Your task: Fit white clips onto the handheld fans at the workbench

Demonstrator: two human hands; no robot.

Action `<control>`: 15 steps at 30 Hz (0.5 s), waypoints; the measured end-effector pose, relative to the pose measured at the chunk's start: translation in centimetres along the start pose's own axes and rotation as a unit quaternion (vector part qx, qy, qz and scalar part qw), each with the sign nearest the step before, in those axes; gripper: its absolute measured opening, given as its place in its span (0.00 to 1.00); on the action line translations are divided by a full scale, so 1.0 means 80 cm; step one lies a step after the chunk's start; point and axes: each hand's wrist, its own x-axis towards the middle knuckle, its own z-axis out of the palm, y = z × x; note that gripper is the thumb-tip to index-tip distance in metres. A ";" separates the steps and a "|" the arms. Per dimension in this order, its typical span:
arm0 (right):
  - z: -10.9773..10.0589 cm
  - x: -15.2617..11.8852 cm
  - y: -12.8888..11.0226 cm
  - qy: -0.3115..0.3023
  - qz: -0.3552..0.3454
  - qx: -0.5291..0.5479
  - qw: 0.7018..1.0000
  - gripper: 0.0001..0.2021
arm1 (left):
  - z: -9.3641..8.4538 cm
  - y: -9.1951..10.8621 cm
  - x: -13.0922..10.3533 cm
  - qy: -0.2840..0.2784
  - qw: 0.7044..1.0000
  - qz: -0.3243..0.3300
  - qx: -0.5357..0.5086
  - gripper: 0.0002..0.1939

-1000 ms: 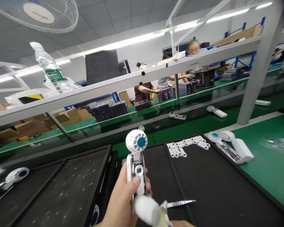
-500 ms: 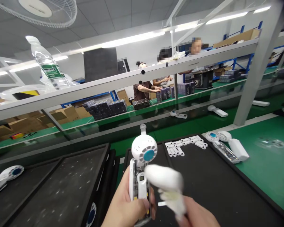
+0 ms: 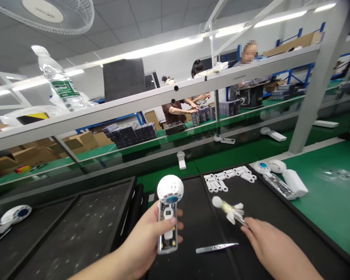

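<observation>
While left hand (image 3: pixel 146 241) grips fan (image 3: pixel 168 212), right hand (image 3: pixel 268 245) withdrawn

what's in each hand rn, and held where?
Left hand holds the open handheld fan by its handle, thumb across the front. Right hand holds a thin tool by its lower end, its white tufted tip pointing up-left.

Long fluorescent ceiling lights (image 3: pixel 163 48) are glowing across a grey panelled ceiling (image 3: pixel 151 19), and a round white wire-guard fan (image 3: pixel 43 11) is hanging at the upper left. A grey metal shelf rail (image 3: pixel 151 99) is crossing the room, resting on a grey upright post (image 3: pixel 315 85). Green workbench tops (image 3: pixel 332 186) are stretching beyond, with brown cardboard boxes (image 3: pixel 84 142) and blue steel racking (image 3: pixel 297 70) standing against the white back wall (image 3: pixel 177 64).
</observation>
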 end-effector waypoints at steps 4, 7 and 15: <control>0.025 0.000 0.044 -0.052 0.044 -0.094 0.993 0.09 | -0.016 0.014 0.099 0.125 0.987 -0.034 0.090 0.13; 0.033 -0.003 0.045 -0.043 0.052 -0.106 0.992 0.09 | -0.035 0.039 0.186 0.199 0.964 -0.032 0.173 0.16; 0.063 -0.002 0.060 0.012 0.020 -0.116 0.993 0.11 | -0.027 0.101 0.340 0.287 0.877 0.088 0.375 0.25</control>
